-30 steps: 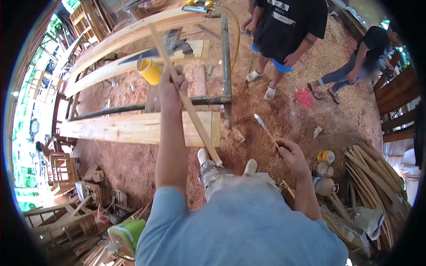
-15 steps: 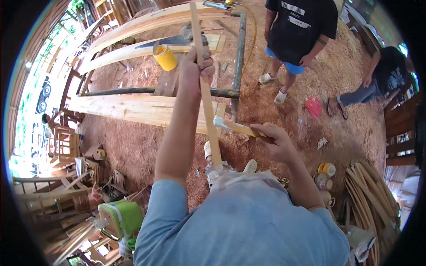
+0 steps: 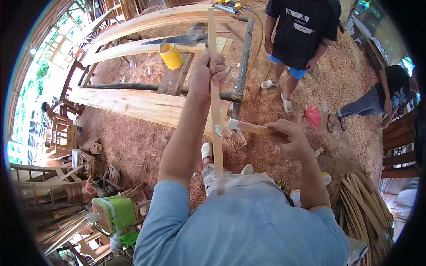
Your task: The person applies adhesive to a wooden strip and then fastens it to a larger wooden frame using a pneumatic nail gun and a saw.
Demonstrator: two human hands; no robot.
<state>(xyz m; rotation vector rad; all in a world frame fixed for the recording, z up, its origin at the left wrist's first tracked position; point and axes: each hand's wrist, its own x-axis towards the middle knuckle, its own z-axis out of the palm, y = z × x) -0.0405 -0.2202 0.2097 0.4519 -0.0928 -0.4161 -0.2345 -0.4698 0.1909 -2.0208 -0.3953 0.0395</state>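
My left hand (image 3: 207,76) is closed round a long, narrow wooden strip (image 3: 215,108), which stands nearly upright in the picture with its lower end against my body. A dab of white paste (image 3: 218,129) sits on the strip below the hand. In my right hand (image 3: 289,136) is a flat wooden stick (image 3: 256,128), its tip coated white. That tip is just right of the strip, with a small gap between them.
A metal frame (image 3: 243,66) carries several pale boards (image 3: 133,105) and a yellow can (image 3: 171,57). One person in a dark shirt (image 3: 301,24) stands beyond it; another (image 3: 390,95) is at far right. Wood slats (image 3: 361,208) lie at lower right, a green container (image 3: 116,213) at lower left.
The stick's tip has come away rightward from the strip, where a white dab now shows. My left hand and the strip have shifted slightly right.
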